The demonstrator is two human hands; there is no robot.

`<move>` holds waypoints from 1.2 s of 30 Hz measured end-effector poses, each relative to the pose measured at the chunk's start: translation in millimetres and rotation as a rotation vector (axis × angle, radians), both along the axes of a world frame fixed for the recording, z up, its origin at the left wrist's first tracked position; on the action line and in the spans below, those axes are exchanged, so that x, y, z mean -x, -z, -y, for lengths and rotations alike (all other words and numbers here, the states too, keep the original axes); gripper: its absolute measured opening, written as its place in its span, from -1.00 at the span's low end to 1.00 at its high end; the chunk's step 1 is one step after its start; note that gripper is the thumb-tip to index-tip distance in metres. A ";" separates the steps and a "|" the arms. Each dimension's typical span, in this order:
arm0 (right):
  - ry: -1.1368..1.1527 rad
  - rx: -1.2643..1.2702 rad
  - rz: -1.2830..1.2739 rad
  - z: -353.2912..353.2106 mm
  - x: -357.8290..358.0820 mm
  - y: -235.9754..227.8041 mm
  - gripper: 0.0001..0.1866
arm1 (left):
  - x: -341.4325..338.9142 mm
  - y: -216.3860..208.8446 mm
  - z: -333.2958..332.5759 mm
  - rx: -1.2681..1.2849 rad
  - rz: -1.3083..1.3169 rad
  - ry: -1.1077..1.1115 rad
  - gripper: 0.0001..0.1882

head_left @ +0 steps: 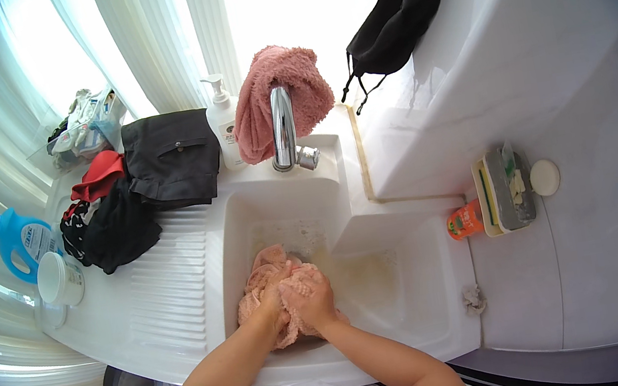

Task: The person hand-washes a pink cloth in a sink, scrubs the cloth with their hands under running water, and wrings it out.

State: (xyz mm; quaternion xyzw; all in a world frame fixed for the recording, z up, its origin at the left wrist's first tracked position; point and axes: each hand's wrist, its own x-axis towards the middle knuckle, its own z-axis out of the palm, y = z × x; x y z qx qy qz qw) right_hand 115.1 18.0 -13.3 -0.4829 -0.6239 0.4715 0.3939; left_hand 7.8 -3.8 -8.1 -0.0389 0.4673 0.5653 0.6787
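Note:
Bunched up low in the white sink (425,312) is a pink, fluffy cloth that looks like a towel (269,260). My left hand (274,299) grips its left part, while my right hand (310,299) clasps it from the right. Both hands are close together with fingers closed into the fabric, and folds hide some fingertips. Beyond them stands a chrome faucet (282,120), with a darker pink fluffy cloth (257,120) draped behind and over it. No running water can be made out.
Left of the basin is a ribbed washboard (173,303). Dark clothes (120,227), a white pump bottle (226,129), a blue detergent jug (16,239) and a white tub (58,280) stand around it. A black face mask (398,17) hangs at right, above a wall-mounted soap holder (508,186).

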 end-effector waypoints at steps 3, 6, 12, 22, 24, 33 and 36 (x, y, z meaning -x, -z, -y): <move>0.225 0.471 -0.082 -27.0 -2.3 17.6 -0.78 | -7.9 22.3 8.7 -0.085 -0.115 0.001 -0.55; 0.204 0.519 -0.415 -17.7 8.8 11.4 -0.79 | -4.5 -5.4 3.3 -0.084 -0.101 -0.012 -0.59; 0.260 0.200 -0.087 -10.6 15.7 2.4 -0.83 | -0.7 16.0 4.2 0.011 -0.142 0.066 -0.60; 0.356 0.185 -0.160 -5.6 12.2 17.7 -0.81 | -16.2 -32.7 -12.0 0.003 -0.372 0.033 -0.75; 0.418 0.662 -0.419 -25.3 5.0 11.8 -0.81 | -22.4 -6.9 -3.5 -0.160 -0.540 0.113 -0.79; 0.186 0.042 0.066 -3.8 13.1 -0.5 -0.60 | -11.0 -0.7 -5.1 -0.021 -0.007 -0.123 -0.76; 0.413 0.256 -0.030 -19.2 6.5 21.3 -0.57 | -29.3 -11.7 -3.9 0.081 -0.269 -0.090 -0.73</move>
